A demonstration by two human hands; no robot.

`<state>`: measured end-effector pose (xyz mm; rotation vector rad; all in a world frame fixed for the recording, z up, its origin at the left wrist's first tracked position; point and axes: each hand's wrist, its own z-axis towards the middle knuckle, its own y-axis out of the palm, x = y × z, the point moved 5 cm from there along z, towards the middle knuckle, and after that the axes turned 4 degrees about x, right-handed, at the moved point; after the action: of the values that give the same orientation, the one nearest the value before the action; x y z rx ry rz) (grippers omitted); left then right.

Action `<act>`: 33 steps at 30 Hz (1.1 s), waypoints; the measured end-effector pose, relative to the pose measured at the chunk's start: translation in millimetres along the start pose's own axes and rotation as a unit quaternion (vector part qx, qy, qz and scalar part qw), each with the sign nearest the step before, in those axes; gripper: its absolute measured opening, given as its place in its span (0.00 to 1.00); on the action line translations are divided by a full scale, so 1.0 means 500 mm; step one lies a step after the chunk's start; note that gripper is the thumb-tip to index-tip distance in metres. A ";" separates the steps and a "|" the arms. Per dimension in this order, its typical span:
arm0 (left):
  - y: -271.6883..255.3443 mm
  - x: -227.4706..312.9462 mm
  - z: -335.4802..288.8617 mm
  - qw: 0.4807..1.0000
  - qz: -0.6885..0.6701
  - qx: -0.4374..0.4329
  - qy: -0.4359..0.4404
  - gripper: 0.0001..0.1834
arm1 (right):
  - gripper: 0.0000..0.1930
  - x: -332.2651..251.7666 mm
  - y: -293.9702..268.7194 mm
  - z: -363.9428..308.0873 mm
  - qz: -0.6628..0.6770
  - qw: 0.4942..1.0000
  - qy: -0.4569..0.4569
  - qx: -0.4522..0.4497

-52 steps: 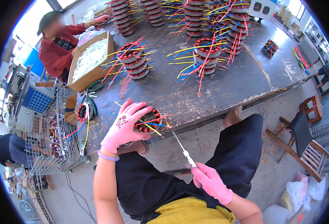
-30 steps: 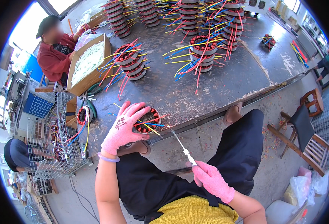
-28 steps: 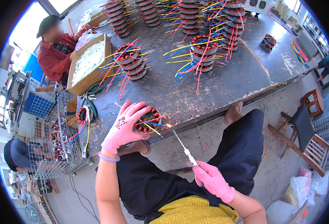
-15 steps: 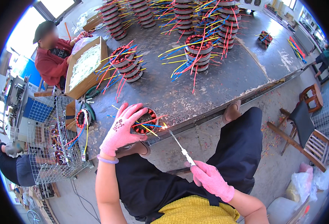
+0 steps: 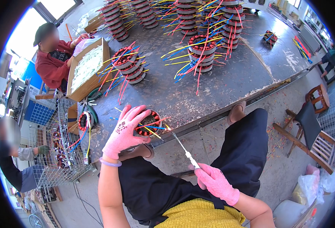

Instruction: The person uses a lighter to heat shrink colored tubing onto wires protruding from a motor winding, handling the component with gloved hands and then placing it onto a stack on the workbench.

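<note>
My left hand, in a pink glove, curls over a ring-shaped motor stator at the table's near edge; its palm side is hidden. The stator has red-wrapped windings and red, blue and yellow wires that point right. My right hand, also gloved in pink, is closed around a slim white-handled tool with a thin metal rod. The rod's tip is at the end of a yellow wire, beside the stator; whether they touch I cannot tell.
Stacked stators with loose wires stand across the dark table. Another stator and pliers lie at left, near a carton and wire basket. Two people work at left. A chair stands right.
The bright glow at the rod's tip has gone. Both my hands stay almost in place. The person at the lower left has risen into fuller view, with a gloved hand over the basket.
</note>
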<state>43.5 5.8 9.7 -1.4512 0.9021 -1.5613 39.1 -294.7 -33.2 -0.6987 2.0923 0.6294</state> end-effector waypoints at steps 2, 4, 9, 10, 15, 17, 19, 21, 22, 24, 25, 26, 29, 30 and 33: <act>-0.001 0.000 -0.001 1.000 0.000 0.001 0.002 0.52 | 0.19 0.001 -0.003 0.001 -0.013 1.000 -0.004 -0.007; -0.001 0.000 0.000 1.000 0.002 0.001 0.005 0.52 | 0.18 0.003 -0.004 0.003 -0.018 1.000 -0.007 -0.012; -0.001 0.001 0.001 1.000 0.003 0.002 0.007 0.52 | 0.18 0.003 -0.006 0.004 -0.027 0.999 -0.032 -0.015; -0.001 0.002 0.001 1.000 0.003 0.002 0.007 0.52 | 0.18 0.004 -0.006 0.004 -0.027 0.999 -0.026 -0.013; -0.003 0.003 0.001 1.000 -0.001 -0.002 0.000 0.52 | 0.18 0.007 -0.004 0.005 -0.011 1.000 -0.008 -0.010; -0.002 0.003 0.001 1.000 0.001 -0.001 0.003 0.52 | 0.18 0.008 -0.004 0.006 -0.011 1.000 -0.011 -0.010; -0.002 0.001 0.001 1.000 0.002 -0.001 0.004 0.52 | 0.18 0.008 -0.003 0.006 -0.003 1.000 -0.009 -0.008; -0.001 0.000 0.001 1.000 0.002 -0.001 0.004 0.52 | 0.19 0.004 0.000 0.003 0.013 1.000 -0.003 -0.005; -0.002 0.001 0.001 1.000 0.001 -0.001 0.003 0.52 | 0.19 0.003 0.000 0.003 0.012 1.000 -0.003 -0.004; -0.003 0.002 0.001 1.000 0.001 -0.002 0.001 0.51 | 0.19 0.000 0.001 0.002 0.009 1.000 -0.003 -0.004; -0.003 0.003 0.001 1.000 0.001 -0.002 0.001 0.51 | 0.19 0.002 0.001 0.002 0.009 1.000 -0.005 -0.004; -0.003 0.003 0.002 1.000 0.001 -0.003 0.001 0.51 | 0.19 0.004 0.000 0.002 0.009 1.000 -0.006 -0.003; -0.003 0.003 0.001 1.000 0.000 -0.002 0.000 0.51 | 0.18 0.006 -0.003 0.004 -0.009 1.000 -0.007 -0.008; -0.003 0.003 0.001 1.000 0.000 -0.002 0.000 0.51 | 0.18 0.007 -0.005 0.005 -0.018 1.000 -0.007 -0.011; -0.002 0.002 0.002 1.000 0.001 -0.002 0.006 0.52 | 0.18 0.008 -0.005 0.003 -0.006 1.000 -0.016 -0.009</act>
<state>44.2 5.1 11.1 -1.4440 0.9134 -1.5684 39.8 -296.6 -37.9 -0.7074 2.0534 0.6495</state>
